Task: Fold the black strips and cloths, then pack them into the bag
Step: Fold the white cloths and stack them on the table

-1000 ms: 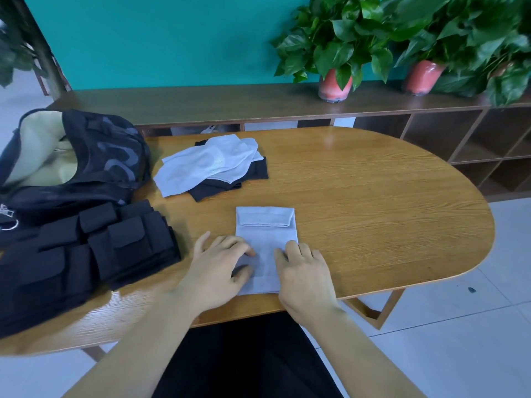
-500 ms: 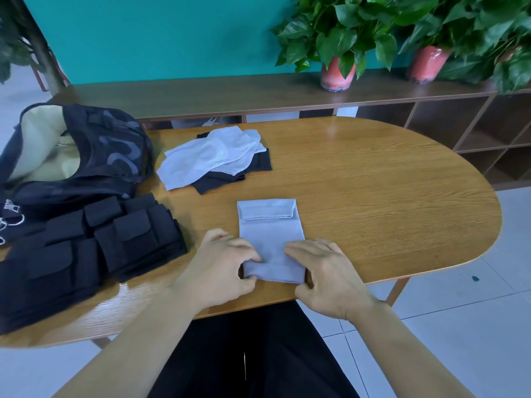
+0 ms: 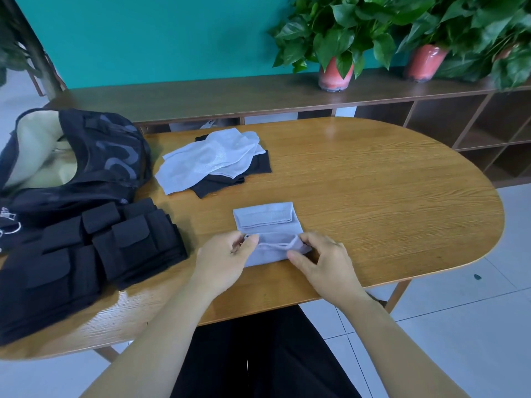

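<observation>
Wooden oval table (image 3: 373, 202) in front of a teal wall, potted plants (image 3: 336, 38) on the shelf behind. Both hands are on the grey cloth (image 3: 267, 225) near the front edge: left hand (image 3: 221, 262) pinches its near-left corner, right hand (image 3: 321, 262) pinches the near-right one, and the near edge is lifted toward the far cuff.

Biggest risk imo: one corner slips and the fold lands crooked, since soft knit won't hold a crease. It could also spring open once they let go. The white and black cloths (image 3: 212, 162) are still a loose heap, the black strips (image 3: 86, 254) sit stacked at left, and the bag (image 3: 86, 156) gapes open beyond them.
</observation>
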A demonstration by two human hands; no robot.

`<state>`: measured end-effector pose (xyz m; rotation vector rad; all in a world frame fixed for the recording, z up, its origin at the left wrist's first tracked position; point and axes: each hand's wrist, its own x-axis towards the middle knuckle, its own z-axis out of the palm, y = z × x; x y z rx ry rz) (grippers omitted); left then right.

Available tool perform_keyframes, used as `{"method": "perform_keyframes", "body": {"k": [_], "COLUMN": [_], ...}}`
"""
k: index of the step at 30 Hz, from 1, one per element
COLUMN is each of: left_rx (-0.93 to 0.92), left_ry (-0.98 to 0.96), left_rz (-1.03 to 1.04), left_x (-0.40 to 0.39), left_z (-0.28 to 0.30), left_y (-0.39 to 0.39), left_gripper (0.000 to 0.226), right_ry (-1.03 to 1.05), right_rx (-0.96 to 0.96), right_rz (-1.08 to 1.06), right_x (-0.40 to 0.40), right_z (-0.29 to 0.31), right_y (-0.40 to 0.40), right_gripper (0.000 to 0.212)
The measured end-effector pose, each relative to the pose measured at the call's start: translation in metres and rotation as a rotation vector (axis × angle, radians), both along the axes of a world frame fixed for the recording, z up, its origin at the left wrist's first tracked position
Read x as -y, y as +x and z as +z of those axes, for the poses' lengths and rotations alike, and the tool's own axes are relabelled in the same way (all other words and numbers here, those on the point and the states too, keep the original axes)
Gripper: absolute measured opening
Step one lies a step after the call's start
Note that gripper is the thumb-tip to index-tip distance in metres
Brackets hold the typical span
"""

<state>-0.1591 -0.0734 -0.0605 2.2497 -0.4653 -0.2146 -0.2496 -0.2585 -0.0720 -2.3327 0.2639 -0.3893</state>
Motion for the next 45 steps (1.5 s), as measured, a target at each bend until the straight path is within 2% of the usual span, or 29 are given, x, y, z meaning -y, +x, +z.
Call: {"method": "perform_keyframes", "body": {"k": [5, 9, 13, 22, 25, 28, 31, 33, 36, 39, 42, 45], "left_rx": [0.078, 0.121, 0.195, 0.401, 0.429, 0.413, 0.377, 0.472, 0.71, 0.762, 0.725, 0.711], "left_ry": [0.006, 0.023, 0.121, 0.351, 0.427, 0.386, 0.245, 0.167, 0.207, 0.308, 0.455, 0.501], "left_rz": [0.085, 0.147, 0.215, 0.208, 0.182, 0.16, 0.171, 0.177, 0.012, -0.256, -0.322, -0.346], "left_x": [0.004, 0.005, 0.013, 0.021, 0.017, 0.011, 0.003, -0.001, 0.001, 0.001, -0.008, -0.011], "left_z": [-0.006, -0.01, -0.01, -0.011, -0.009, -0.011, -0.015, -0.013, -0.009, -0.015, -0.028, -0.029], "left_y": [-0.004, -0.003, -0.005, -0.005, -0.004, -0.003, -0.004, -0.007, -0.015, -0.016, -0.013, -0.01], "left_gripper": [0.045, 0.036, 0.025, 0.026, 0.028, 0.027, 0.022, 0.016, 0.02, 0.034, 0.043, 0.051], "right_ry": [0.095, 0.136, 0.018, -0.262, -0.3, -0.272, -0.138, -0.251, -0.627, -0.809, -0.863, -0.853], "right_rx": [0.057, 0.005, -0.014, 0.071, 0.032, -0.038, 0.005, 0.156, 0.267, 0.145, -0.059, -0.135], "right_rz": [-0.17, -0.275, -0.349, -0.435, -0.458, -0.455, -0.472, -0.419, -0.111, 0.155, 0.183, 0.141], "right_x": [-0.01, -0.014, -0.018, -0.022, -0.02, -0.013, -0.011, -0.014, -0.024, -0.028, -0.018, -0.007], "right_z": [-0.005, -0.005, -0.004, -0.017, -0.016, -0.013, -0.009, -0.005, -0.006, -0.015, -0.024, -0.026], "right_y": [0.009, 0.02, 0.023, 0.027, 0.026, 0.023, 0.019, 0.013, 0.009, 0.004, -0.001, -0.005], "right_gripper": [0.031, 0.023, 0.02, 0.018, 0.019, 0.02, 0.016, 0.012, 0.033, 0.049, 0.065, 0.067]}}
